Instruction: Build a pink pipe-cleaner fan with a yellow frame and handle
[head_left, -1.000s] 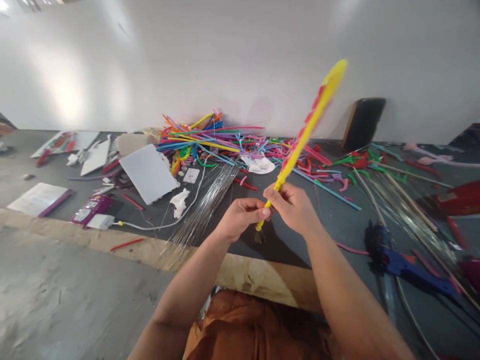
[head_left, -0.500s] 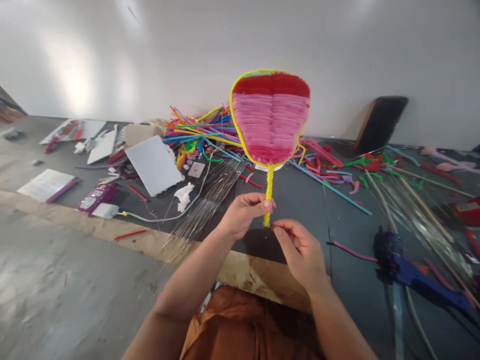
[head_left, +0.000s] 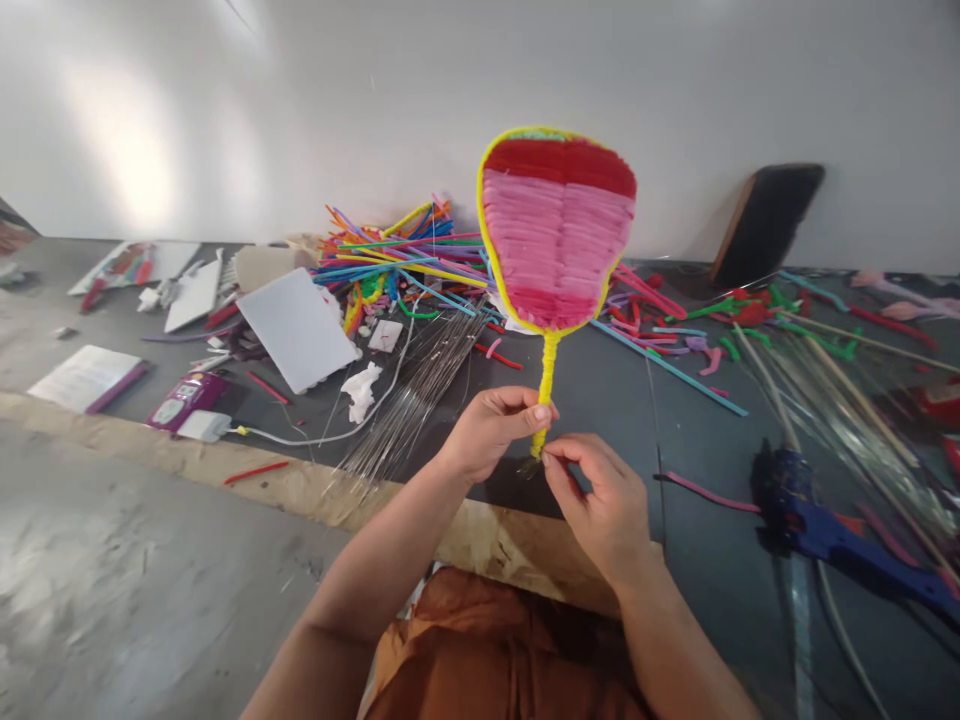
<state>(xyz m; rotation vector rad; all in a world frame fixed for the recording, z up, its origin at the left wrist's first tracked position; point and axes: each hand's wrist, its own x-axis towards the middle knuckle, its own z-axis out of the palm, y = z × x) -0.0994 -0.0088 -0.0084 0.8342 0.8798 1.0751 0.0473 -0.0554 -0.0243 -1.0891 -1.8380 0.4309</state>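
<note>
A hand fan (head_left: 559, 240) made of pipe cleaners stands upright in front of me, with red, pink and deep pink bands, a bit of green at the top and a yellow rim. Its yellow-wrapped handle (head_left: 549, 365) is gripped near the lower end by my left hand (head_left: 491, 430), thumb across the front. My right hand (head_left: 600, 500) is closed in a pinch at the handle's bottom tip, thumb against index finger. Thin wire-like ends show just below that tip. Whatever lies between the right fingertips is mostly hidden.
Behind the fan lies a heap of coloured pipe cleaners (head_left: 390, 255), with bare wires (head_left: 420, 390) nearer me. A blue glue gun (head_left: 840, 545) rests at right. A phone (head_left: 769, 222) leans on the wall. To the left are a white card (head_left: 298, 330) and a purple device (head_left: 187, 398).
The fan has shifted slightly right and up in view. My right fingertips have come closer against the handle's end, and thin wire-like ends now show there.
</note>
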